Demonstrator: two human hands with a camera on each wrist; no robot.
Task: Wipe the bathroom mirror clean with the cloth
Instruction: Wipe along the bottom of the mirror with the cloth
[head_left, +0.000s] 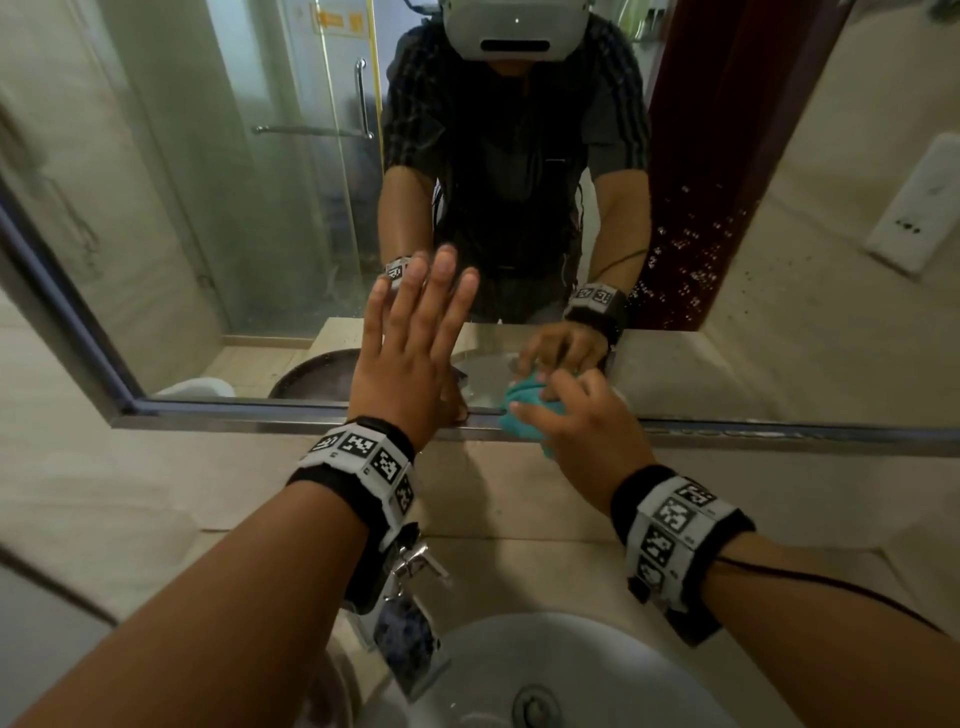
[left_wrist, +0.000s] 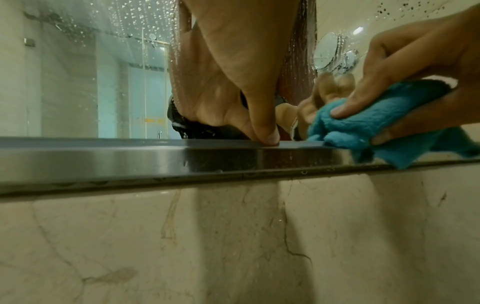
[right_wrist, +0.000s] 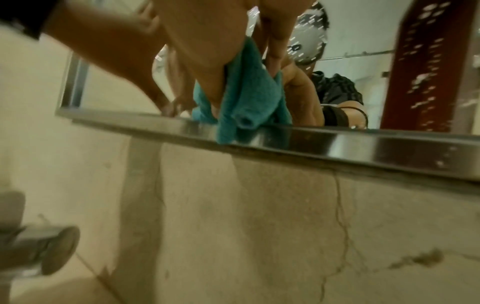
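A large wall mirror (head_left: 260, 218) in a steel frame (head_left: 727, 431) hangs above the basin, with water drops on its right part. My left hand (head_left: 410, 338) lies flat on the glass, fingers straight and spread; its thumb (left_wrist: 267, 135) touches the frame's bottom ledge (left_wrist: 130, 156). My right hand (head_left: 576, 415) grips a bunched teal cloth (head_left: 524, 402) and holds it against the mirror's bottom edge, just right of the left hand. The cloth (left_wrist: 363, 125) hangs partly over the frame. In the right wrist view, the cloth (right_wrist: 249, 98) drapes down from my fingers onto the ledge (right_wrist: 363, 144).
A white basin (head_left: 545, 670) with a chrome tap (head_left: 410, 618) sits right under my forearms. Beige marble wall (left_wrist: 233, 236) runs below the mirror. A white wall fitting (head_left: 919, 202) is mounted at the right. A cable runs along my right forearm.
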